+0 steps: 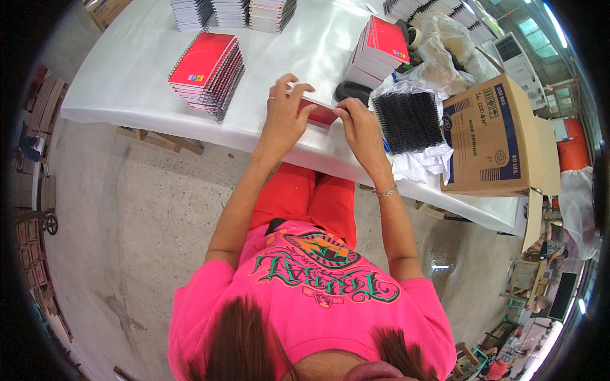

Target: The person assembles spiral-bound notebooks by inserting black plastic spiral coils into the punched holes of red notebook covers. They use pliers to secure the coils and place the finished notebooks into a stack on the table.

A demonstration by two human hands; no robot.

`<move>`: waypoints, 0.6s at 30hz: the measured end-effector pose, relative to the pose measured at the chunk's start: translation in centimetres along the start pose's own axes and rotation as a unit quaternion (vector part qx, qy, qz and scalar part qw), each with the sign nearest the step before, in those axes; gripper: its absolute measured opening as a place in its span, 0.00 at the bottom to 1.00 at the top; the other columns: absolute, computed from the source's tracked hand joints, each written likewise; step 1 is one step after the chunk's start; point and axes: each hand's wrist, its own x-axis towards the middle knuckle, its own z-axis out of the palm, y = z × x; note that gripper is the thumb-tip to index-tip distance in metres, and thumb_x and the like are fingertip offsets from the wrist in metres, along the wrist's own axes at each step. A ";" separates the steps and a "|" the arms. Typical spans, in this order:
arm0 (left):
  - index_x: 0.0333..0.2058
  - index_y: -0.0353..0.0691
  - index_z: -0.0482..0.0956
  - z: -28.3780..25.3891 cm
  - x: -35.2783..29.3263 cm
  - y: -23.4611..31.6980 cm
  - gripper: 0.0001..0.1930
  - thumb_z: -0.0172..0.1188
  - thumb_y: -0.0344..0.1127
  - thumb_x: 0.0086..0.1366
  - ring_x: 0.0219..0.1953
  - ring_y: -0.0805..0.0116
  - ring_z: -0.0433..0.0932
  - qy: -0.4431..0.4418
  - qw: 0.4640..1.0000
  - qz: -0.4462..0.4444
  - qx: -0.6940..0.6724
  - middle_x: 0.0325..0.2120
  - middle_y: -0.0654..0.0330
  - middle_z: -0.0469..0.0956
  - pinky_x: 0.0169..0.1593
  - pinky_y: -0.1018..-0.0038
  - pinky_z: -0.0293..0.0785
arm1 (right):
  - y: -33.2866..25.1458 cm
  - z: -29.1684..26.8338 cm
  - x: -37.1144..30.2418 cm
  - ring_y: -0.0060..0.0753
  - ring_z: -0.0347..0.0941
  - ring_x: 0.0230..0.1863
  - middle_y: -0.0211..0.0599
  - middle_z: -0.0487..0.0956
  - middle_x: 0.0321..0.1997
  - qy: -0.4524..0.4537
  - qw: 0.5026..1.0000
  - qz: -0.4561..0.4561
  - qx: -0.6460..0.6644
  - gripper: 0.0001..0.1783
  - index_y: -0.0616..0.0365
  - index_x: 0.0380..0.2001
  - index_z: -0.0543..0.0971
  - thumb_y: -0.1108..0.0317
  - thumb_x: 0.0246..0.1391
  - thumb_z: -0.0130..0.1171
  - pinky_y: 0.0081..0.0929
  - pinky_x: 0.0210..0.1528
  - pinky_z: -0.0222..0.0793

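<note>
A red-covered notebook (319, 115) is between my hands at the table's near edge; whether a coil runs through it I cannot tell. My right hand (363, 132) pinches its right end between thumb and fingers. My left hand (286, 120) is at its left side, fingers curved and spread apart, thumb at the cover. Right of my right hand, a bundle of black spiral coils (406, 124) lies on white wrapping. Beyond the notebook is a dark rounded object (353, 92). Behind that rises a stack of red-covered books (380, 54) with no coils showing.
A stack of spiral-bound red notebooks (206, 63) stands on the white-covered table (121, 82) to the left. More spiral-bound stacks (232, 14) are at the far edge. An open cardboard box (489, 140) and crumpled clear plastic (441, 54) occupy the right side.
</note>
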 end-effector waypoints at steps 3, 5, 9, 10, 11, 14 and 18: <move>0.50 0.43 0.71 0.3 -0.5 -0.8 0.21 0.66 0.35 0.59 0.53 0.49 0.67 0.050 0.998 -0.031 -0.037 0.50 0.50 0.62 0.59 0.56 0.63 | -0.5 -0.1 0.1 0.47 0.73 0.36 0.43 0.76 0.34 -0.008 1.000 0.006 -0.003 0.10 0.60 0.34 0.75 0.63 0.61 0.56 0.43 0.40 0.63; 0.50 0.42 0.70 0.4 -1.0 -1.5 0.22 0.66 0.35 0.59 0.52 0.48 0.67 -0.007 0.995 -0.065 -0.075 0.50 0.49 0.61 0.58 0.57 0.64 | 0.1 0.1 0.1 0.47 0.73 0.36 0.43 0.77 0.34 -0.038 0.999 0.008 -0.030 0.10 0.61 0.34 0.77 0.64 0.60 0.57 0.44 0.42 0.63; 0.49 0.39 0.68 -0.2 -1.6 -2.7 0.21 0.66 0.35 0.60 0.51 0.54 0.67 -0.035 0.987 -0.099 -0.122 0.46 0.53 0.61 0.58 0.61 0.65 | 1.8 -1.6 1.3 0.51 0.72 0.41 0.48 0.76 0.38 -0.074 0.994 0.041 0.072 0.10 0.62 0.37 0.78 0.66 0.60 0.56 0.44 0.48 0.65; 0.48 0.38 0.68 -0.7 -1.4 -2.6 0.21 0.66 0.35 0.60 0.51 0.53 0.67 -0.035 0.988 -0.093 -0.119 0.46 0.52 0.61 0.57 0.62 0.65 | 3.0 -1.6 1.5 0.52 0.72 0.42 0.49 0.75 0.38 -0.048 0.998 0.036 0.018 0.10 0.62 0.38 0.78 0.66 0.60 0.56 0.42 0.49 0.66; 0.48 0.37 0.67 -1.1 -1.3 -2.6 0.21 0.66 0.34 0.60 0.51 0.53 0.67 -0.035 0.989 -0.089 -0.116 0.45 0.52 0.61 0.57 0.62 0.65 | 4.1 -1.3 1.5 0.52 0.71 0.43 0.49 0.75 0.39 -0.023 0.999 0.030 -0.037 0.10 0.62 0.39 0.78 0.66 0.61 0.56 0.40 0.49 0.66; 0.46 0.37 0.67 -2.4 -1.3 -2.9 0.20 0.65 0.34 0.59 0.50 0.53 0.67 -0.044 0.992 -0.058 -0.099 0.44 0.52 0.61 0.57 0.62 0.64 | 5.9 0.2 1.0 0.54 0.70 0.46 0.49 0.74 0.41 -0.016 0.994 0.051 -0.092 0.10 0.60 0.41 0.76 0.66 0.59 0.58 0.42 0.53 0.65; 0.45 0.38 0.67 -3.5 -1.9 -3.1 0.20 0.65 0.36 0.58 0.50 0.53 0.67 -0.052 0.989 -0.062 -0.122 0.44 0.52 0.61 0.57 0.62 0.63 | 7.1 0.7 1.9 0.46 0.73 0.40 0.48 0.74 0.43 -0.045 0.997 0.054 0.040 0.19 0.60 0.45 0.75 0.74 0.49 0.65 0.35 0.44 0.70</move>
